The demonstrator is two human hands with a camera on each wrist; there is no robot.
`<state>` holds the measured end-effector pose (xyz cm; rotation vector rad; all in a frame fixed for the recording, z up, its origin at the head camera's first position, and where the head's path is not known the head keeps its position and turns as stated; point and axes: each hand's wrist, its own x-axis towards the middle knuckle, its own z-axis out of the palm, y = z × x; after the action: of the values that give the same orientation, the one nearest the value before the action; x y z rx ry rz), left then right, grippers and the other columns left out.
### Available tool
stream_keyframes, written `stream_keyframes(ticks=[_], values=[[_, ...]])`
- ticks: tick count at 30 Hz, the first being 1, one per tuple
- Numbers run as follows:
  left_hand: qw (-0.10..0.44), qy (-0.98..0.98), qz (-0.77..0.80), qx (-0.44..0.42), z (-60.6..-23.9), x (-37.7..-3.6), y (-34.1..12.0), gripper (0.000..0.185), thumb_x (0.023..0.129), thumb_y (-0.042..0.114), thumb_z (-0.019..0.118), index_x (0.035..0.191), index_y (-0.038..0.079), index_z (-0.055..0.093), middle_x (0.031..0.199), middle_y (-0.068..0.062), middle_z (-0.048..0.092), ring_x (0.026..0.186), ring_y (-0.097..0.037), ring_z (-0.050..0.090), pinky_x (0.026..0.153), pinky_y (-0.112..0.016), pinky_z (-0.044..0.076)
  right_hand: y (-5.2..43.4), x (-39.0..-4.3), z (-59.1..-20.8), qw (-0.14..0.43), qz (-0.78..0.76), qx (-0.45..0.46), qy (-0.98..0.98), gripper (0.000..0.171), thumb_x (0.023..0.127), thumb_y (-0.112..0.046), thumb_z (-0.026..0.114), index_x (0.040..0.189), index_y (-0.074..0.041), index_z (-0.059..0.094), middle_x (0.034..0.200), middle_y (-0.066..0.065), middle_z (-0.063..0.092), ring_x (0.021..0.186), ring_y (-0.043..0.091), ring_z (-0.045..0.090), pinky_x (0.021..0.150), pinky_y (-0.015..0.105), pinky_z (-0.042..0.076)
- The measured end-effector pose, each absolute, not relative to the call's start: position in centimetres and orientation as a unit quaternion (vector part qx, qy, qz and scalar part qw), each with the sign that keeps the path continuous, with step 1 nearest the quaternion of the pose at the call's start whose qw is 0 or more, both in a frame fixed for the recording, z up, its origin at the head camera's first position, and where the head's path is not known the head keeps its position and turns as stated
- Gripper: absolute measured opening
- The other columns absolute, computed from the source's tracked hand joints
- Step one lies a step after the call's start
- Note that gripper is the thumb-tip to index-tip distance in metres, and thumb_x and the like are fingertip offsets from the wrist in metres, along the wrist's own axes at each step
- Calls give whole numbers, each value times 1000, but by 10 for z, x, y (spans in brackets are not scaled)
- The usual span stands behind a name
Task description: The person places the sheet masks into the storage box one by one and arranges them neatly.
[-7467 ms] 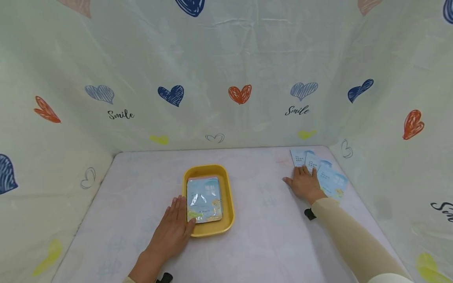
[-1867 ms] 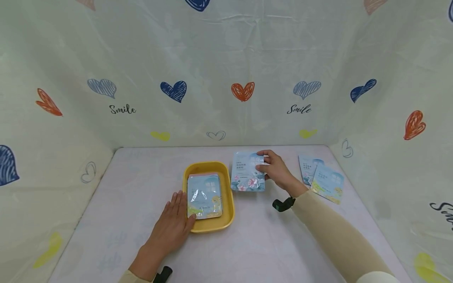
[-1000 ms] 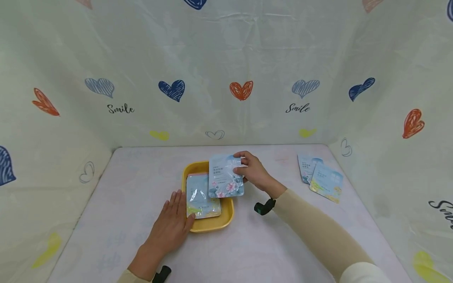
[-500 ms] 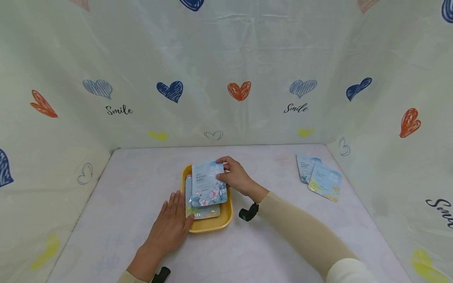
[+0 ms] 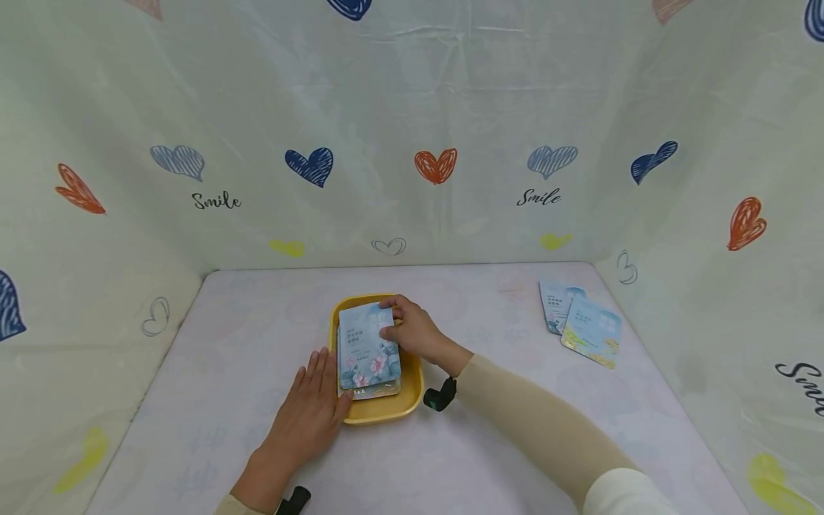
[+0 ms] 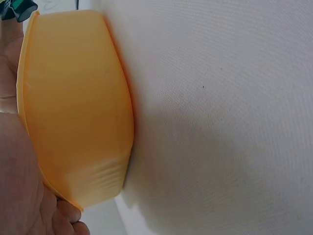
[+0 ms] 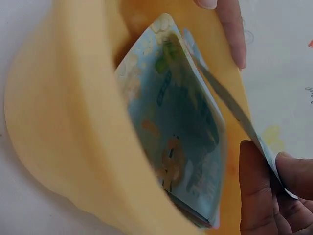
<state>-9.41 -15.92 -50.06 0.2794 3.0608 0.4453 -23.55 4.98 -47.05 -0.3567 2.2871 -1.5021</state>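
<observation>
My right arm: long beige sleeve, cuff paler cream near elbow. Black-green wrist camera mount strapped at right wrist; second black mount at left wrist. Hands bare.

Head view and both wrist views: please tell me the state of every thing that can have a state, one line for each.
yellow tray: flat on the table, holding a stack of packets.
flower packet: tilted over the stack, pinched at its edge.
right hand: pinches the flower packet.
left hand: flat, fingers straight against the tray's side.
two packets: lying overlapped on the table, untouched.
</observation>
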Motion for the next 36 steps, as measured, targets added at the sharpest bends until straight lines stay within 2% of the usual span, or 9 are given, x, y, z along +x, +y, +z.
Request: stream_keyframes(ticks=[11, 20, 28, 32, 36], values=[[16, 986, 143, 89, -502, -94, -160, 81, 110, 40, 53, 164, -10, 20, 171, -30, 24, 160, -46, 21, 127, -64, 24, 43, -228, -473, 153, -410, -176, 882, 44, 103, -14, 70, 144, -17, 53, 141, 15, 68, 105, 22, 73, 93, 38, 63], [11, 986, 141, 93, -503, -94, -160, 80, 110, 41, 53, 163, -10, 22, 170, -30, 25, 160, -45, 22, 127, -63, 25, 42, -227, -472, 154, -374, -182, 896, 50, 100, -18, 75, 145, -17, 53, 135, 12, 70, 97, 16, 71, 90, 34, 64], [11, 985, 147, 92, -501, -92, -160, 79, 110, 39, 54, 163, -10, 23, 170, -30, 25, 160, -46, 22, 127, -63, 25, 42, -227, -474, 126, -328, -198, 915, 57, 95, -19, 81, 146, -10, 55, 127, 10, 73, 92, 14, 69, 89, 32, 64], [13, 985, 147, 91, -501, -92, -160, 80, 110, 39, 55, 163, -10, 22, 170, -30, 25, 160, -46, 22, 127, -62, 25, 43, -227, -473, 118, -321, -189, 920, 57, 96, -20, 80, 146, -7, 57, 127, 11, 73, 94, 16, 69, 91, 33, 64], [16, 985, 145, 90, -501, -92, -160, 80, 109, 39, 55, 163, -10, 22, 171, -29, 25, 160, -45, 22, 128, -62, 25, 44, -226, -470, 110, -321, -171, 925, 52, 97, -21, 78, 144, -6, 59, 130, 12, 72, 104, 21, 71, 94, 36, 63]])
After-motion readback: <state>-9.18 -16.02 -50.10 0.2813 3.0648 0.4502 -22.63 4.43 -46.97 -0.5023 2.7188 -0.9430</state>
